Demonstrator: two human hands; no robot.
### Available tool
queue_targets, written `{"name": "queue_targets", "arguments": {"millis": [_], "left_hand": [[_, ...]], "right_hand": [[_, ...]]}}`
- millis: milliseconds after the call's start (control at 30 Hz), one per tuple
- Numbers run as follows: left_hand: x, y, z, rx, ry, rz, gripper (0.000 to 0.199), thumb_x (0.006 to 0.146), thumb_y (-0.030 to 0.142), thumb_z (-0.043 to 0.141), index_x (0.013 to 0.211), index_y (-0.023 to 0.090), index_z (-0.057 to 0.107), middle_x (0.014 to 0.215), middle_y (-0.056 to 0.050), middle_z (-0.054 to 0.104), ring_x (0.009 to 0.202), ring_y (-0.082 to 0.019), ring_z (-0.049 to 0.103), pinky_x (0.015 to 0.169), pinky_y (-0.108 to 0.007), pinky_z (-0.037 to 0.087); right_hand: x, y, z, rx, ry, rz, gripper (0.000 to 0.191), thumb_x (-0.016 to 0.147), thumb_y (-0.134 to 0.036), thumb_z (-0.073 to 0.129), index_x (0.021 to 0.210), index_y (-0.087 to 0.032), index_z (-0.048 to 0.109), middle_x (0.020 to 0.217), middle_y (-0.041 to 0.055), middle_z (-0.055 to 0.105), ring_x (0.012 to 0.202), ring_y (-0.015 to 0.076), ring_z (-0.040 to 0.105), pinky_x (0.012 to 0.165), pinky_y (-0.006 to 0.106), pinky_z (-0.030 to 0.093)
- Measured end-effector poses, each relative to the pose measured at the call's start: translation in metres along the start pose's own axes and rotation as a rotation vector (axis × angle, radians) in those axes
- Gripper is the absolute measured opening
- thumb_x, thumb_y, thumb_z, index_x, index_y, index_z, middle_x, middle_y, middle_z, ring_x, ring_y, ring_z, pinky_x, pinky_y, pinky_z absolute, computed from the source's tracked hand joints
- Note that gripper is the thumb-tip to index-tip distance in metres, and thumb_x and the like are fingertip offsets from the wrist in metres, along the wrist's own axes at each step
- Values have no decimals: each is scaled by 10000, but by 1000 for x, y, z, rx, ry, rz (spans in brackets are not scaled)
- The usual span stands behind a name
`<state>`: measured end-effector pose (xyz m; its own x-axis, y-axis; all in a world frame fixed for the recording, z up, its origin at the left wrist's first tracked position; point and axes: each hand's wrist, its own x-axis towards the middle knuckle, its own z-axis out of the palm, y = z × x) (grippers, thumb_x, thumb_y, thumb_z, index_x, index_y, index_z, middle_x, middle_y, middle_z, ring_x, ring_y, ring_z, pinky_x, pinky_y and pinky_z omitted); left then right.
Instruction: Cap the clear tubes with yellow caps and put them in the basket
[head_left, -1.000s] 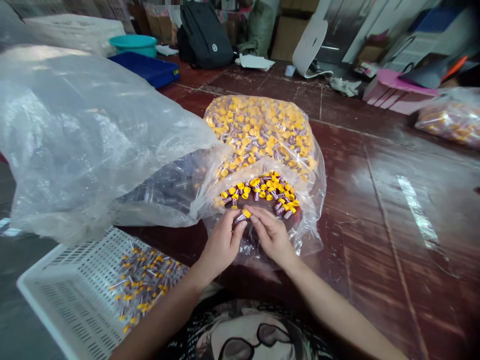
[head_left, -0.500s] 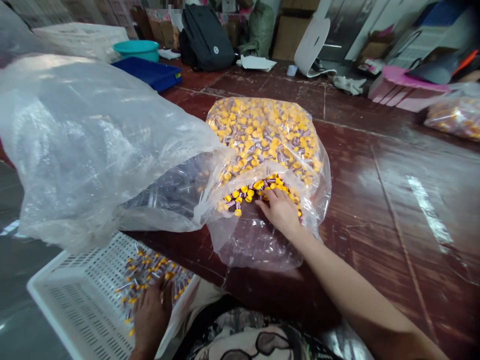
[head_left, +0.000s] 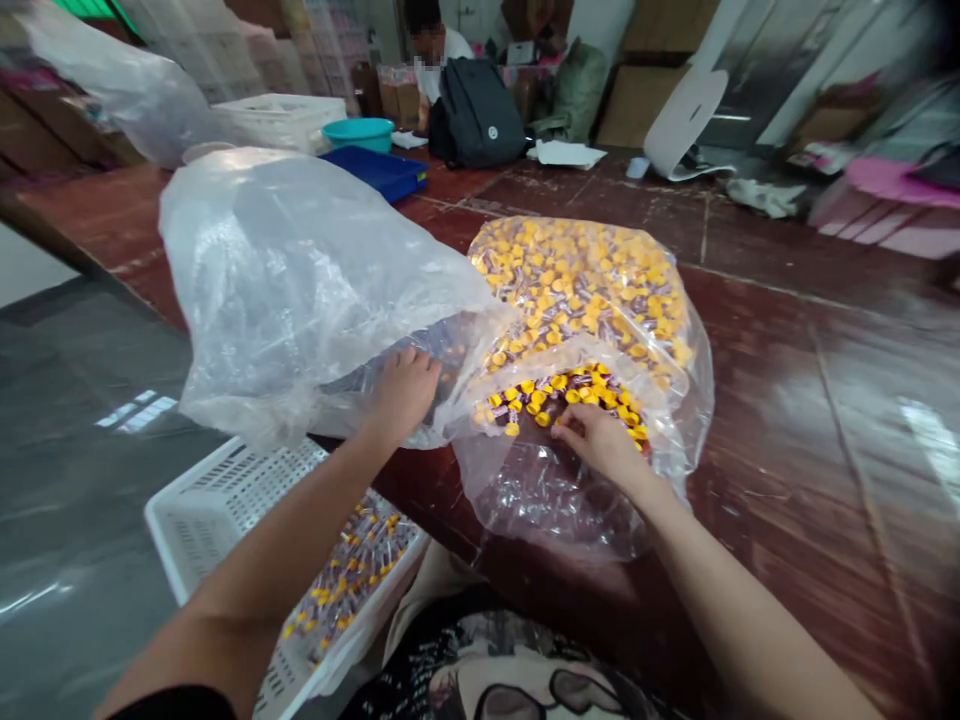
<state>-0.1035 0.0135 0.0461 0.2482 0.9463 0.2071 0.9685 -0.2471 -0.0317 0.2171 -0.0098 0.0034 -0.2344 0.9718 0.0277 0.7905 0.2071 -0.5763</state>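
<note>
My left hand (head_left: 409,392) reaches into the mouth of a large cloudy plastic bag (head_left: 300,270) on the left; its fingers are curled, and what they hold, if anything, cannot be made out. On the right, my right hand (head_left: 596,437) is at the open mouth of a clear bag (head_left: 555,510) full of small yellow-capped pieces (head_left: 577,280). Its thumb and fingertips are pinched together beside the loose pieces, with nothing clearly visible between them. Below my left forearm, a white perforated basket (head_left: 180,530) holds more yellow-capped tubes.
Both bags lie on a dark red table (head_left: 780,420). Farther back are a blue tray (head_left: 382,172), a teal basin (head_left: 358,133), a white crate (head_left: 281,118), a dark backpack (head_left: 484,115) and a pink box (head_left: 877,210). A person (head_left: 450,45) is behind the backpack.
My left hand has left the basket and moved up into the cloudy bag's mouth. My right hand has drawn its fingers together at the clear bag. The camera view has shifted left.
</note>
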Motion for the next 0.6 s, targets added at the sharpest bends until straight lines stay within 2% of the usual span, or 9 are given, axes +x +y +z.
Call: {"name": "queue_targets", "arguments": {"millis": [67,100,167,233,267,333,400,467,600], "left_hand": [[14,-4,4,15,-69,38,284,892,108,413,928,139,693,905,-197,677,1077,-376,535,867,-509,423],[13,-4,3,14,-55,29,270,889,112,425,928,133,691,893,-194,676,1075,-379,537,870,-515,423],[0,2,-3,-33,47,-18,254,911,169,458,1043,137,672,946,-176,681,1092,-372,542,910,-530,416],[-22,20,-15,-207,128,-31,300,942,266,487,1196,169,615,1033,-138,683,1083,-329,567,952,-510,426],[-33,34,-20,-348,118,-12,331,956,307,487,1252,193,582,1076,-118,681,1067,-295,587,961,-481,444],[-52,66,-26,-663,15,33,339,977,333,466,1290,231,549,1151,-87,673,1046,-233,620,955,-413,484],[-63,97,-23,-889,-71,17,324,987,324,452,1286,235,541,1216,-82,657,1091,-209,622,971,-386,495],[-66,117,-14,-997,-83,-22,306,987,320,457,1265,225,545,1240,-86,649,1139,-209,610,1005,-392,484],[-62,130,1,-1031,-43,-67,307,989,314,449,1261,209,544,1235,-107,642,1153,-224,604,1014,-406,484]], "right_hand": [[-7,7,-8,165,55,17,241,875,-428,610,757,-219,597,745,15,652,694,186,599,666,306,447],[-10,9,-12,273,98,43,257,869,-454,624,776,-216,599,762,18,662,699,183,603,672,307,460],[-19,8,-18,533,187,100,286,843,-494,670,869,-215,610,842,28,689,746,179,629,697,307,498],[-26,-2,-19,767,235,119,337,816,-495,718,989,-225,613,940,38,710,825,178,659,754,317,537],[-29,-9,-17,853,238,111,357,813,-484,731,1038,-234,612,997,44,717,872,178,670,793,326,550],[-32,-26,-11,954,208,75,337,830,-452,730,1078,-249,624,1100,50,719,948,176,680,870,345,557],[-35,-40,-2,981,170,31,282,856,-420,714,1079,-259,652,1132,42,722,977,174,687,916,360,556],[-38,-49,5,934,145,-11,254,884,-399,685,1101,-268,674,1137,33,728,1012,182,689,956,384,550],[-51,-54,14,674,114,-113,324,985,-333,529,1293,-298,622,1302,30,662,1191,200,624,1081,439,476]]}}
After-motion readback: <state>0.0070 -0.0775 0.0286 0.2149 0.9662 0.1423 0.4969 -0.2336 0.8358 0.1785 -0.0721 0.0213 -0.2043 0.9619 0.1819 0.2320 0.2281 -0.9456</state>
